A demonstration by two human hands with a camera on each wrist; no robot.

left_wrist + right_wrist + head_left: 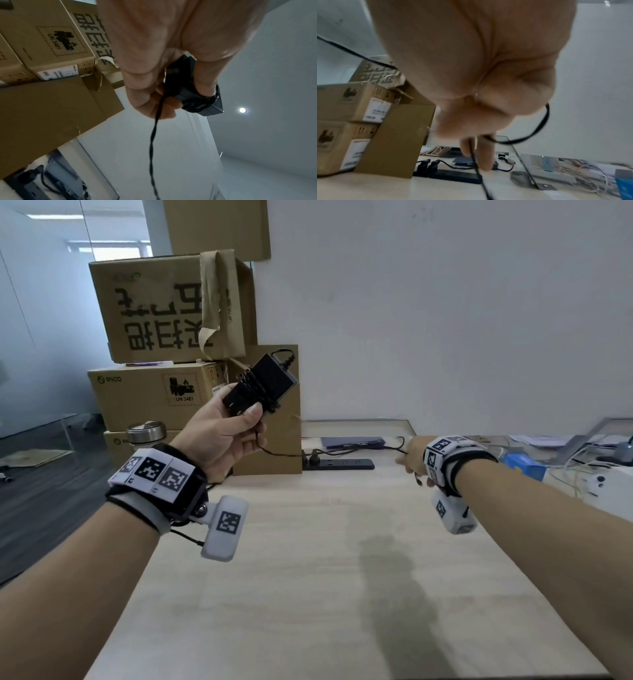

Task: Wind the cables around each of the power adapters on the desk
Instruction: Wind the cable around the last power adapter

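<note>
My left hand grips a black power adapter in the air in front of the cardboard boxes, thumb on its near end. Several turns of thin black cable wrap its middle. In the left wrist view the adapter sits between thumb and fingers, and the cable trails down from it. The loose cable runs rightward to my right hand, which pinches it over the desk. The right wrist view shows the cable looping past the fingers.
Stacked cardboard boxes stand at the desk's back left, a metal flask beside them. A black power strip with plugs lies by the wall. White cables and a blue box crowd the far right. The light wooden desk spreads below.
</note>
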